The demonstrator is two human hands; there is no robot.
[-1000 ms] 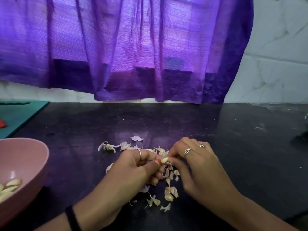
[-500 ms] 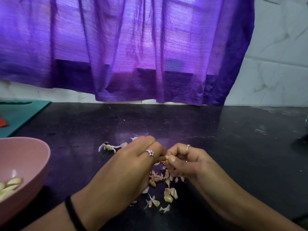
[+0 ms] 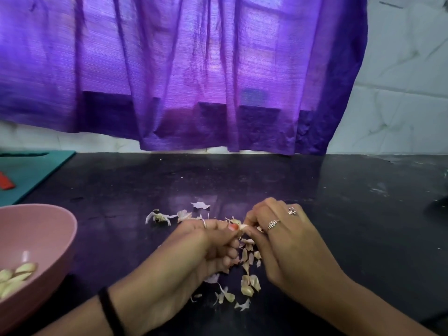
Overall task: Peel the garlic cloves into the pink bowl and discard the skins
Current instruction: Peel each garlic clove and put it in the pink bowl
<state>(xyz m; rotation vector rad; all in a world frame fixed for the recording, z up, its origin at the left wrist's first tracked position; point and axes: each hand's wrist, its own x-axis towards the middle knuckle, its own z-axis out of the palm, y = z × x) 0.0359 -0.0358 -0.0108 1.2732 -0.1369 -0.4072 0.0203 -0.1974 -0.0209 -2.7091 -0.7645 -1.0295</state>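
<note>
One garlic clove [image 3: 242, 226] is being pinched between the left hand [image 3: 206, 248] and right hand [image 3: 281, 241], both grips clenched on it above the scattered skins [image 3: 249, 284] on the worktop [image 3: 339, 238]. Peeling is judged in progress; transfer to the pink bowl [image 3: 48, 229], well left, is next required.

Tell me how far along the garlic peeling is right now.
Done: several peeled cloves lie in the pink bowl. In hand: the left hand and right hand pinch one clove between them, skin partly on. Left: finishing that clove, dropping it in the bowl, and clearing the skins scattered on the black counter. No more unpeeled cloves are plainly visible.
</note>
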